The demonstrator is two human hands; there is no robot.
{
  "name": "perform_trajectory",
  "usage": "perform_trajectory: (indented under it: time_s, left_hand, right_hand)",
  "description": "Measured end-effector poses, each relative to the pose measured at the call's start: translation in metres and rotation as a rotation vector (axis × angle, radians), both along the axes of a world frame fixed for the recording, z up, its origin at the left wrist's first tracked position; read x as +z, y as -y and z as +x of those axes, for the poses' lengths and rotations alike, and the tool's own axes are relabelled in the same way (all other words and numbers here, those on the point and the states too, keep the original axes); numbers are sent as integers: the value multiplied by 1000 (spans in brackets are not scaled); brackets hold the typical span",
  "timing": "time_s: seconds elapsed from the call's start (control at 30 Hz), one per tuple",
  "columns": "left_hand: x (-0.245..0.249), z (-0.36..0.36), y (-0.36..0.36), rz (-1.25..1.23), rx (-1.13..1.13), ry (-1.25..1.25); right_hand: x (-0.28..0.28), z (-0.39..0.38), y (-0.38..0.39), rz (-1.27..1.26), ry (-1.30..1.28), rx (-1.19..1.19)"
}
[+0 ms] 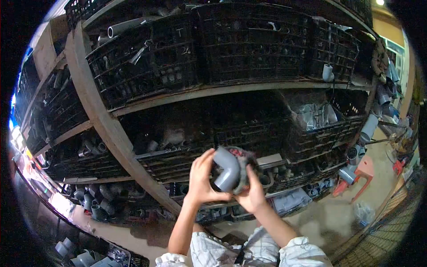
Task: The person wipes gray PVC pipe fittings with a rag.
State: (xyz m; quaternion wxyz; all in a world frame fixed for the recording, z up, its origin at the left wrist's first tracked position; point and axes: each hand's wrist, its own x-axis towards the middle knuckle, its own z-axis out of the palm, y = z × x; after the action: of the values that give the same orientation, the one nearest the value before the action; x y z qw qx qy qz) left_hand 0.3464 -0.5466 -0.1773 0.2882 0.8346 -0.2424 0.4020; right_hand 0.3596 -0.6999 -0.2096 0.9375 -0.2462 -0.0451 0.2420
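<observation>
A grey elbow pipe fitting point(229, 171) is held up in front of the shelves, near the middle of the view. My left hand point(202, 178) grips its left side, fingers at its upper end and thumb by its lower end. My right hand point(252, 189) is closed round a dark, fuzzy cloth-like bundle point(243, 164) with some red on it, which lies against the right side of the fitting. The fingers of my right hand are mostly hidden behind the bundle.
Black crates point(253, 49) of pipe fittings fill the shelves ahead. A wooden post point(104, 122) stands left of centre. At the right is a red stool point(362, 171) on the floor. Another crate point(133, 258) with grey fittings sits at the lower left.
</observation>
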Motion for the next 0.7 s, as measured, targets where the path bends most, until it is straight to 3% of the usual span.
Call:
perform_trajectory:
  time_s: [0.1,0.23,0.33,0.43,0.47,0.5,0.6,0.7]
  left_hand:
    - [-12,4,-6,-26,-23,10]
    - [-3,-16,14,178,-29,-103]
    - [1,-13,7,184,109,-83]
    - [-1,-11,4,290,128,-58]
    - [-4,-13,6,277,88,-78]
    - [-7,-14,7,299,82,-90]
    - [-7,-20,12,325,48,-86]
    - [-11,-10,8,271,79,-64]
  right_hand:
    - [0,-13,1,-50,204,-25]
    - [7,13,10,5,158,-124]
    - [-8,-5,2,-576,595,-341]
    - [-11,-18,-7,-775,1087,-646]
    - [-15,-15,-9,-521,838,-462]
    - [-22,-3,0,-611,929,-454]
    - [-18,25,-1,-485,651,-497]
    - [-20,3,-2,-659,466,-421]
